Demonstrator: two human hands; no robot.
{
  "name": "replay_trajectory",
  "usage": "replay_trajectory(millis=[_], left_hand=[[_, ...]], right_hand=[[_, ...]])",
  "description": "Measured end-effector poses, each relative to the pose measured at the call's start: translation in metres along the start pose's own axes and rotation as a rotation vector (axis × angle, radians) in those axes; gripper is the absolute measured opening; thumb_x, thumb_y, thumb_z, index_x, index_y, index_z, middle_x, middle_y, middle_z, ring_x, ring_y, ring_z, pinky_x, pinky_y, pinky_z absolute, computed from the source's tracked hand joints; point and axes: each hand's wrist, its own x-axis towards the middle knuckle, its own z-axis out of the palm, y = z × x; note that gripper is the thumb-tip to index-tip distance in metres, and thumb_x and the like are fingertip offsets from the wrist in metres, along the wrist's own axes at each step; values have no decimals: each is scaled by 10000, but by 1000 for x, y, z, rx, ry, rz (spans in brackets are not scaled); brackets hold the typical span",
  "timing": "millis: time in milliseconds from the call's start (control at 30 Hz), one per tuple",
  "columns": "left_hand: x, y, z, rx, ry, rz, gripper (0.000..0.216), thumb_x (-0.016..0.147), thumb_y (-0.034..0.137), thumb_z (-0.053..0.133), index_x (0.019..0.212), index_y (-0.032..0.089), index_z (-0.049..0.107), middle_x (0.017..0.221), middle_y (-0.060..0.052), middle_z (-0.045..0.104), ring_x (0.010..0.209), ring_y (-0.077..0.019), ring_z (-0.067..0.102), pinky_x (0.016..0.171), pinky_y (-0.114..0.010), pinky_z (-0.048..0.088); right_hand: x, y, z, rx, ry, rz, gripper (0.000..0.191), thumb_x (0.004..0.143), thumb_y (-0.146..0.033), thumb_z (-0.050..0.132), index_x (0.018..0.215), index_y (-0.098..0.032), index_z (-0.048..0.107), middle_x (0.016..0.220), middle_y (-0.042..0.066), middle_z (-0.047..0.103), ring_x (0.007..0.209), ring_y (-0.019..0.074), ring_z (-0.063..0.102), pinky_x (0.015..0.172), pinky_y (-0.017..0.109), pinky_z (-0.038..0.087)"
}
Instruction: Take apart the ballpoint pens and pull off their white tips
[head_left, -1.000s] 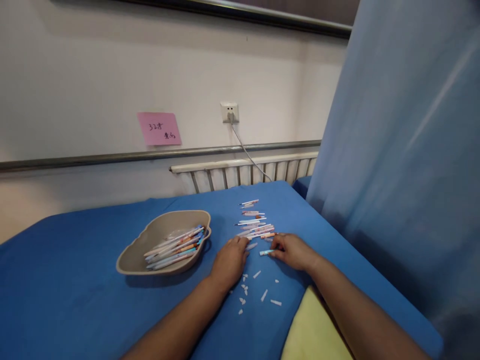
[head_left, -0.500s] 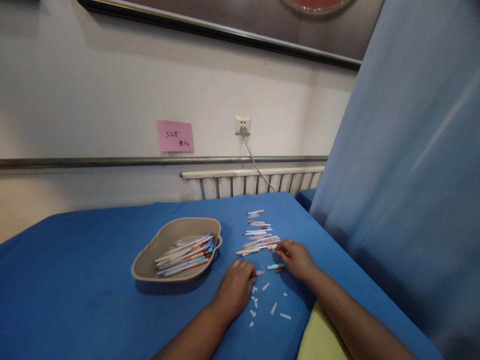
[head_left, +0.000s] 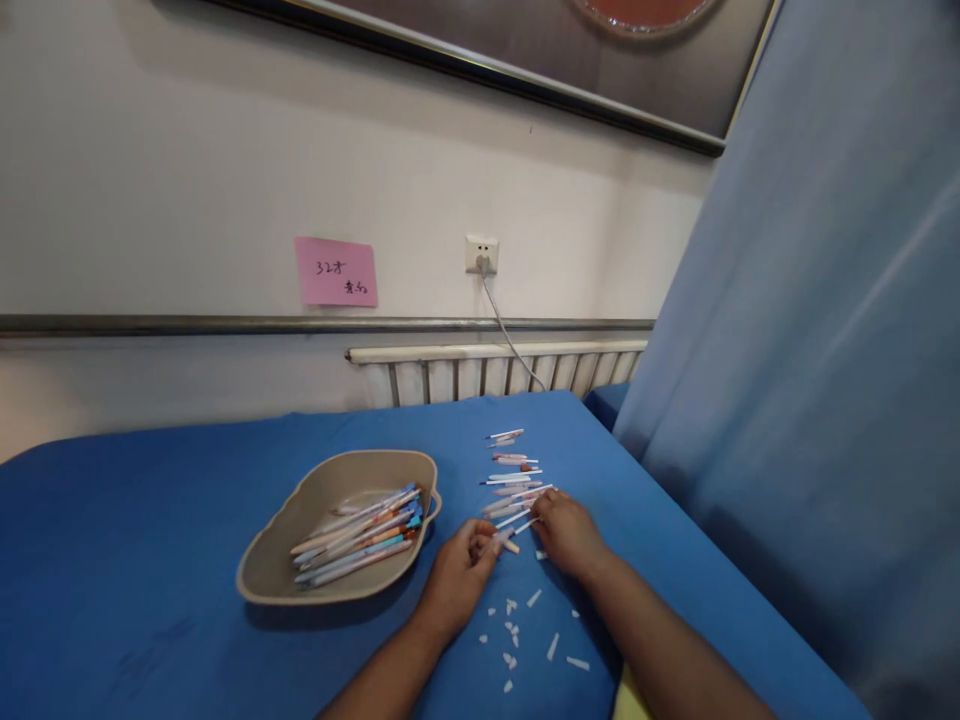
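My left hand [head_left: 459,568] is closed, with thumb and fingers pinching a pale pen barrel [head_left: 501,538]. My right hand [head_left: 568,535] is closed on the outer end of a thin white pen refill [head_left: 526,525]. The refill's other end meets the barrel; whether it sits inside, I cannot tell. Just beyond my hands lie several pen parts [head_left: 514,481], slim barrels and refills in a loose column. A short peach piece [head_left: 511,547] shows beside my left fingertips. Closer to me, small white scraps [head_left: 511,630] are scattered on the blue cloth.
Left of my hands stands a beige basin [head_left: 255,592] with several pens [head_left: 360,535] in it. A blue cloth [head_left: 150,520] covers the table. A blue curtain [head_left: 795,380] hangs on the right. A bed rail [head_left: 480,352] and a plugged-in cable [head_left: 506,335] are at the back.
My hands have come closer together. My right hand has moved slightly left and now grips the refill against the barrel in my left hand. The view has shifted slightly.
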Motion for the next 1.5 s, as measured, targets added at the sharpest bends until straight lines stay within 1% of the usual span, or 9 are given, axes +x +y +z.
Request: replay_trajectory(millis=[233, 400, 500, 733, 933, 1100, 1233, 1367, 1500], left_hand=[[6, -7, 1, -99, 61, -45, 233, 760, 381, 604, 837, 160, 603, 696, -18, 637, 642, -173, 584, 592, -249, 420], [8, -6, 1, -147, 71, -67, 208, 738, 348, 627, 812, 155, 613, 689, -25, 652, 651, -177, 599, 607, -256, 432], [7, -3, 1, -171, 75, -76, 192, 727, 328, 635, 801, 152, 617, 681, -23, 655, 637, -167, 592, 604, -251, 434], [7, 4, 0, -226, 102, -104, 195, 695, 323, 661, 768, 150, 613, 648, -13, 653, 594, -146, 572, 571, -231, 415], [7, 4, 0, -273, 115, -128, 208, 672, 328, 683, 761, 150, 621, 644, -3, 649, 559, -119, 541, 536, -207, 386], [9, 4, -1, -329, 120, -170, 267, 650, 366, 710, 765, 144, 615, 639, -1, 649, 490, -92, 487, 494, -199, 359], [11, 6, -4, -398, 122, -207, 315, 651, 403, 711, 791, 142, 603, 661, -6, 653, 472, -84, 468, 478, -198, 352], [11, 10, -7, -472, 134, -227, 329, 664, 419, 710, 811, 146, 601, 690, -10, 652, 483, -86, 474, 475, -197, 355], [9, 12, -8, -552, 115, -227, 290, 710, 421, 675, 749, 143, 598, 628, 4, 609, 481, -81, 465, 475, -196, 349]], right_hand=[[-6, 16, -12, -51, -90, -74, 165, 818, -149, 507, 917, -175, 636, 991, 82, 636, 938, 203, 556, 808, 270, 364], [-7, 11, -19, -104, -147, -159, 214, 719, -135, 598, 925, -180, 635, 987, 82, 658, 975, 254, 541, 803, 319, 336], [-7, 5, -22, -126, -166, -195, 224, 715, -103, 577, 922, -167, 633, 974, 92, 667, 982, 262, 543, 809, 332, 323], [-10, 6, -20, -116, -166, -194, 227, 745, -97, 555, 953, -157, 624, 972, 100, 658, 948, 242, 553, 806, 314, 316], [-11, 13, -12, -4, -111, -194, 216, 768, -59, 502, 915, -163, 622, 943, 100, 647, 929, 237, 542, 803, 321, 319], [-8, 20, -10, 225, -15, -189, 139, 771, -93, 536, 848, -171, 622, 913, 80, 635, 910, 217, 530, 820, 311, 336], [-6, 27, -13, 506, 180, -100, 110, 848, -216, 495, 868, -190, 599, 891, 55, 611, 868, 190, 530, 814, 301, 373], [-3, 34, -16, 823, 408, 71, 247, 895, -397, 417, 915, -191, 551, 843, 38, 596, 792, 172, 551, 744, 288, 431], [-2, 35, -18, 1072, 483, 168, 348, 835, -528, 472, 871, -192, 555, 783, 18, 614, 707, 158, 584, 680, 280, 457]])
